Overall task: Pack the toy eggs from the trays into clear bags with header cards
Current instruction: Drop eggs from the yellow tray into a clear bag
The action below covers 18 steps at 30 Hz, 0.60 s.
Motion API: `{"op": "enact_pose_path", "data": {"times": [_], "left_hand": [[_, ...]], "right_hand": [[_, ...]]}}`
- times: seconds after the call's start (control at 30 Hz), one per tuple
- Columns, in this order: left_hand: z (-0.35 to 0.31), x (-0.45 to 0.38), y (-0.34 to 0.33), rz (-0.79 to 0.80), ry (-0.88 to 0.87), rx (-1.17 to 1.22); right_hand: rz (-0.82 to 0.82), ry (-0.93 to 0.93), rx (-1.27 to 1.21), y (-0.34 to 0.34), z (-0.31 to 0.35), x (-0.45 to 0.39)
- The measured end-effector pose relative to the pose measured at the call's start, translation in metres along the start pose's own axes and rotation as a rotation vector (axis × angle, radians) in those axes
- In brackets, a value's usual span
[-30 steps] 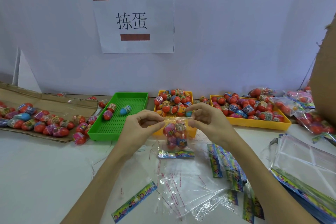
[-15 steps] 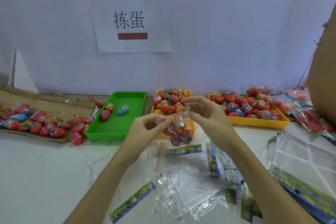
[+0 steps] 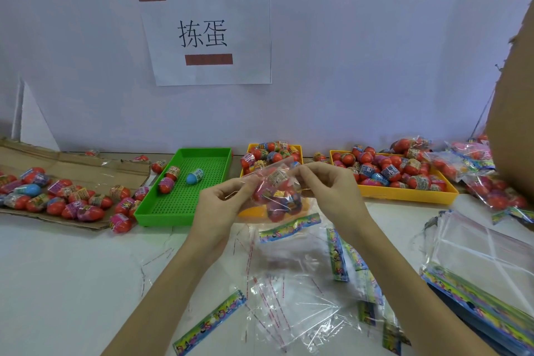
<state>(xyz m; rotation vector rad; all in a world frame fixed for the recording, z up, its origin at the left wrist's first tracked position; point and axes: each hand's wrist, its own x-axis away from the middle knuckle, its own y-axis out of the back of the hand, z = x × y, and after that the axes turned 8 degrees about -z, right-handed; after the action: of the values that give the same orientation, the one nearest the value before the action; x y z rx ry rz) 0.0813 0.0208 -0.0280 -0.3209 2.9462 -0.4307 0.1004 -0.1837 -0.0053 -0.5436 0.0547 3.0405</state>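
Fingers [image 3: 245,186] of both hands pinch clear bag [image 3: 274,196] w/ toy eggs: film slippery, floppy; grip top edge.

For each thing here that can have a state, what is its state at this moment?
Clear bag: filled with toy eggs, held up above the table by its top.
Left hand: pinches the bag's top edge.
Right hand: pinches the bag's top edge.
Green tray: almost empty, three eggs inside.
Right yellow tray: full of eggs.
Empty bags: lying flat, unfilled.
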Motion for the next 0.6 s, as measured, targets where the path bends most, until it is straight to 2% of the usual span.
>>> {"op": "enact_pose_path", "data": {"times": [0.1, 0.2, 0.27, 0.43, 0.5, 0.6], "left_hand": [[-0.002, 0.0, 0.001, -0.058, 0.013, 0.042], [-0.001, 0.0, 0.002, -0.13, -0.024, 0.06], [0.0, 0.0, 0.001, -0.123, -0.053, 0.028], [-0.002, 0.004, 0.001, 0.125, -0.07, -0.153], [-0.002, 0.005, 0.001, 0.21, -0.087, -0.245], [-0.001, 0.007, -0.001, 0.259, -0.093, -0.291]], "right_hand": [[-0.027, -0.07, -0.013, 0.002, 0.005, -0.001], [0.098, -0.135, 0.047, -0.001, 0.006, 0.002], [0.111, -0.093, 0.079, -0.006, 0.004, 0.006], [-0.017, 0.03, 0.011, -0.009, 0.003, 0.007], [0.016, 0.059, 0.086, -0.004, 0.003, 0.004], [0.173, 0.119, 0.267, -0.002, 0.005, 0.004]]}}
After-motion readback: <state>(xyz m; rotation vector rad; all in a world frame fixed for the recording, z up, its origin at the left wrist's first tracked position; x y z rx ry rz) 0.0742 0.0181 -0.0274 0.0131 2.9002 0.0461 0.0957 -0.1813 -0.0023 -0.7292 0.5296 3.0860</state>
